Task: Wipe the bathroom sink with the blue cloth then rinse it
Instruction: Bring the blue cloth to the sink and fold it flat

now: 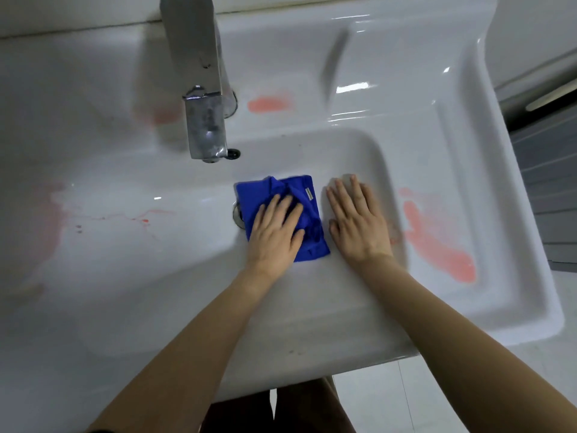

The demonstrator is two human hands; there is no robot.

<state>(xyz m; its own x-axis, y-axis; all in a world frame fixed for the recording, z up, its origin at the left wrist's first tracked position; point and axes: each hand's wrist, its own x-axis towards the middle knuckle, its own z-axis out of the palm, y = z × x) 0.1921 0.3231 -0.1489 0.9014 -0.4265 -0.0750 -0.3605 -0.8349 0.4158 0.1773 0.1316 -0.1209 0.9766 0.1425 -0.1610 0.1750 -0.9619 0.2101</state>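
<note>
The blue cloth [307, 210], folded with a small white label, lies in the bottom of the white sink [140, 260], partly over the drain [237, 214]. My left hand [276, 232] presses flat on the cloth's near half, fingers spread. My right hand [357, 220] rests flat and bare on the basin floor just right of the cloth, not touching it. Pink-red smears mark the sink: a large one on the right ledge [437, 239], one on the back ledge [270, 104], streaks at the left of the basin [143, 215].
A chrome faucet [203, 89] juts out over the basin from the back, above and left of the cloth. The overflow hole [233, 153] sits just behind its spout. Grey cabinet panels [549, 182] stand to the right, white floor tiles below.
</note>
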